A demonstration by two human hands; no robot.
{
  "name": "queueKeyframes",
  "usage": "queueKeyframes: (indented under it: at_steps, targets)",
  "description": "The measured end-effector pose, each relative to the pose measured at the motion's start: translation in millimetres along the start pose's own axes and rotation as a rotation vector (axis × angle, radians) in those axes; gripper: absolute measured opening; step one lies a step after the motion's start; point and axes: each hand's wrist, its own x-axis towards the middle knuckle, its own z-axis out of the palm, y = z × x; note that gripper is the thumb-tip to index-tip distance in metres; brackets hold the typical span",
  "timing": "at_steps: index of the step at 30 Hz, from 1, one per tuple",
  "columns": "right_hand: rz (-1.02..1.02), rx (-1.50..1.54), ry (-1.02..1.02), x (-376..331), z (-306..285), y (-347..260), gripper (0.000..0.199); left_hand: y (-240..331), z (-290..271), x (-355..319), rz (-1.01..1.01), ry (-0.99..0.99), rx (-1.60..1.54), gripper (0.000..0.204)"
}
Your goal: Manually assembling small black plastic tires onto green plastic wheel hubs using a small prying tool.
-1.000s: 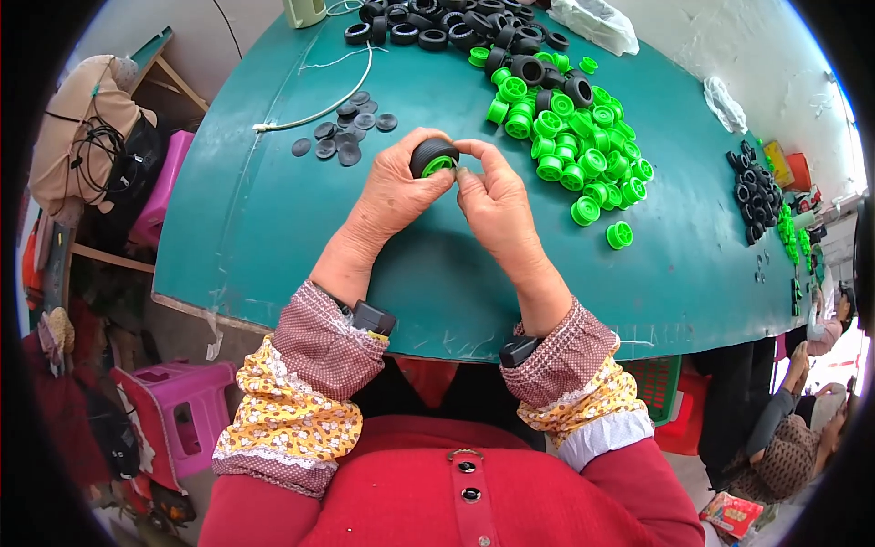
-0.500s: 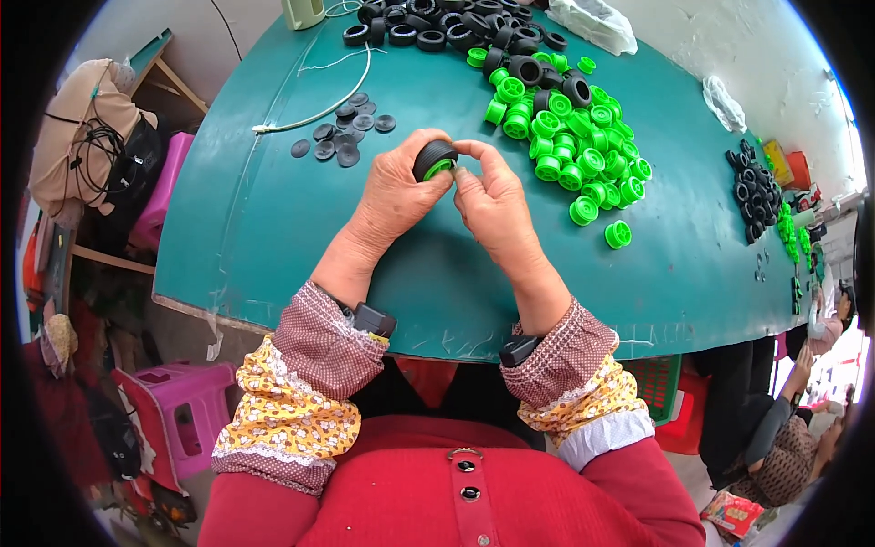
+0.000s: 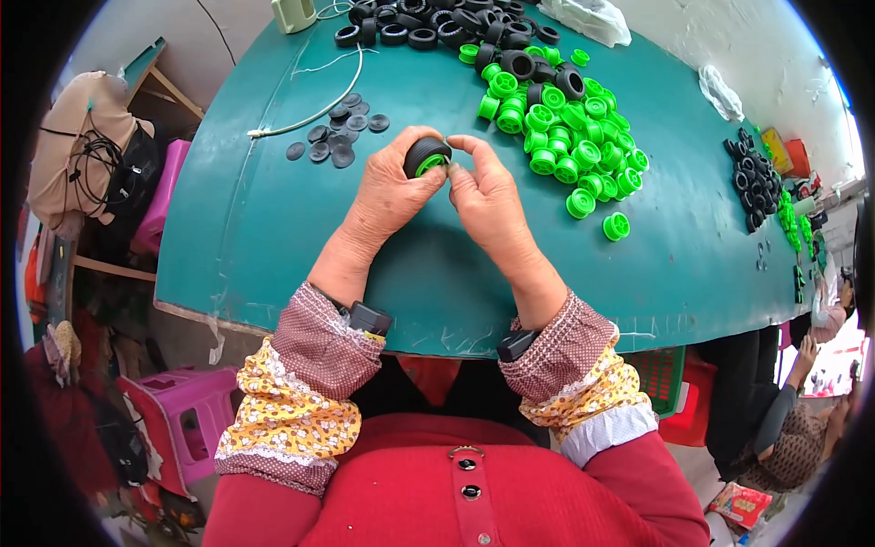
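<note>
Both hands meet at one wheel. The left hand (image 3: 387, 193) grasps the wheel (image 3: 426, 150), a black tyre around a green rim, with its thumb along the near side. The right hand (image 3: 485, 187) bends thumb and forefinger to the wheel's right side; whether they pinch anything I cannot tell. Behind each hand, nearer the body than the wheel, a dark device (image 3: 368, 319) sits at the wrist. All of the wheel is held above a green table (image 3: 674, 264).

Right of the wheel and a little nearer lies a lone rim (image 3: 616, 226). Just left of the wheel are dark discs (image 3: 343, 156), some overlapping. Right of it and reaching farther, green rims (image 3: 586, 154) lie heaped, with a few tyres among their far end. Beyond the discs from the wheel curves a pale cord (image 3: 320, 116). Straight beyond the wheel, more tyres (image 3: 422, 38) are piled, with a cup (image 3: 293, 15) to their left and a clear bag (image 3: 588, 18) to their right.
</note>
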Motion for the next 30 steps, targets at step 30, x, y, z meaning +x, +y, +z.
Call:
queueKeyframes:
  at_steps: [30]
  targets:
    - [-0.017,0.041,-0.01,-2,-1,-4,0.03,0,6,-2,0.056,-0.016,0.103,0.032]
